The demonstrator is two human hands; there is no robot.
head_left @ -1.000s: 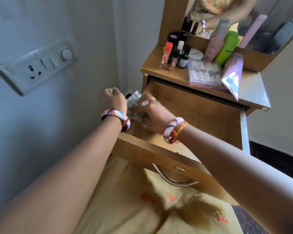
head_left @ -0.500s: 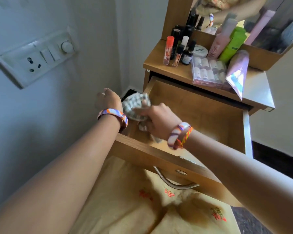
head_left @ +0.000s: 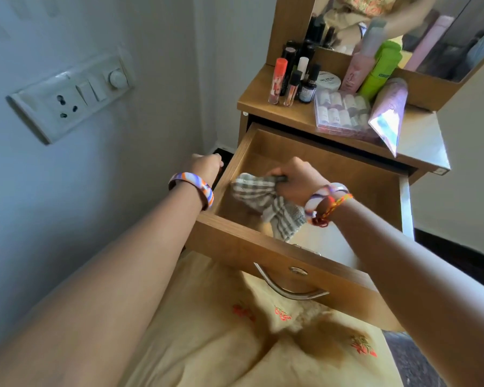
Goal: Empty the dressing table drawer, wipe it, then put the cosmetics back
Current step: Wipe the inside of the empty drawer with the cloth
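Gripping the checked cloth [head_left: 266, 202] at frame centre, the right hand [head_left: 296, 181] works inside the drawer [head_left: 263, 247] (bare floor stretching upper right), while the left hand [head_left: 204, 167] curls round its left wall.

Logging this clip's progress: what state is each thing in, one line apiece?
Drawer: pulled open, no cosmetics visible inside.
Checked cloth: bunched, inside the drawer.
Right hand: grips the cloth.
Left hand: fingers curled at the drawer's left side wall.
Cosmetics: out on the dressing table top; bottles upright.
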